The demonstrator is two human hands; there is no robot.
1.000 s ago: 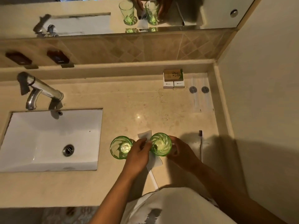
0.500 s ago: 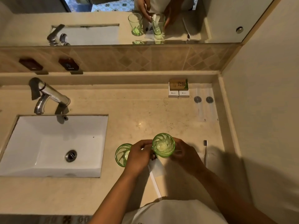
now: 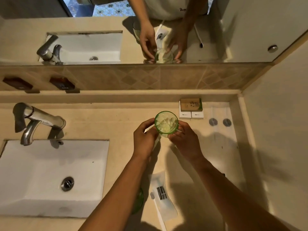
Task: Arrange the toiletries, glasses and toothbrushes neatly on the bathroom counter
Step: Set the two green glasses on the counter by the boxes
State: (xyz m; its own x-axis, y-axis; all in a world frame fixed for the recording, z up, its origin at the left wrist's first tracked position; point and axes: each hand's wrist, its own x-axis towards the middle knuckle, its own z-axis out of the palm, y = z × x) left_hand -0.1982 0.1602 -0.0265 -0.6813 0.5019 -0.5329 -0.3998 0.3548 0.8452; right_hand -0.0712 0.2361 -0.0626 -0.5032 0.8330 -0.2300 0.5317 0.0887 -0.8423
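A green cut-glass tumbler [image 3: 166,122] is held between my left hand [image 3: 144,139] and my right hand [image 3: 186,140], over the counter just left of the soap boxes. A second green glass [image 3: 138,201] stands near the front edge, mostly hidden under my left forearm. Beside it lies a white toothbrush [image 3: 156,209] across its torn paper wrapper [image 3: 164,195]. Two small white boxes [image 3: 191,115] with a brown and green soap box [image 3: 191,104] on top sit against the back ledge.
A white sink [image 3: 50,172] with a chrome tap [image 3: 38,120] fills the left. Two round caps in a clear wrapper [image 3: 220,122] lie by the right wall. Two dark dispensers [image 3: 61,84] hang on the tiled backsplash. A mirror [image 3: 100,39] runs above.
Both hands have carried one green glass from the front of the counter back toward the soap boxes. The other glass and the toothbrush stayed near the front edge.
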